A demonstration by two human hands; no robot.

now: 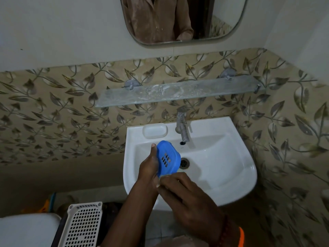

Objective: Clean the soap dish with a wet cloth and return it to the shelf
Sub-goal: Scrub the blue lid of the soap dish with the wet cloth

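A blue plastic soap dish (167, 157) with drain slots is held tilted over the white sink (222, 166), its underside facing me. My left hand (148, 166) grips it along its left edge. My right hand (181, 189) is closed on a pale cloth (164, 176), of which only a small bit shows, pressed against the dish's lower edge. The glass shelf (178, 91) on the wall above the sink has nothing on it and looks smeared.
A metal tap (183, 127) stands at the back of the sink, with a moulded white soap recess (154, 131) to its left. A mirror (181, 20) hangs above. A white perforated basket (81, 227) and a white cistern lid (28, 230) sit at lower left.
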